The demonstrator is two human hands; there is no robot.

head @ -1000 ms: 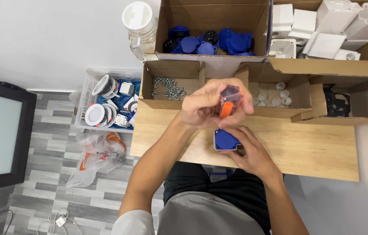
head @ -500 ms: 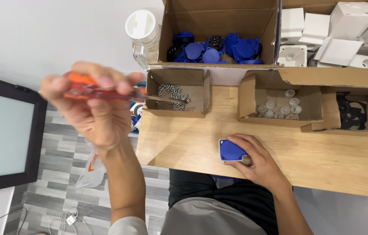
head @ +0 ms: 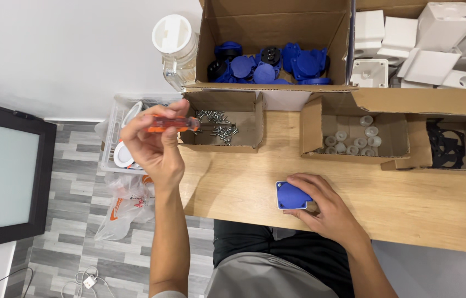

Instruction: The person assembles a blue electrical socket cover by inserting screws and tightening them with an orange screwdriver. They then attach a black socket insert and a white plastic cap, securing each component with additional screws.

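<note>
My left hand is raised over the table's left edge and grips an orange-handled screwdriver, its tip pointing right into a small cardboard box of screws. My right hand rests on the wooden table near its front edge. Its fingers hold a blue square socket cover flat on the wood.
Behind the table stand a large box of blue parts, white plastic housings, a box of small white caps, a box of black gaskets and a white-lidded jar. A crate and plastic bag sit on the floor at left.
My left hand has carried the screwdriver from above the blue cover out to the left, then back to the screw box. My right hand stays on the blue cover.
</note>
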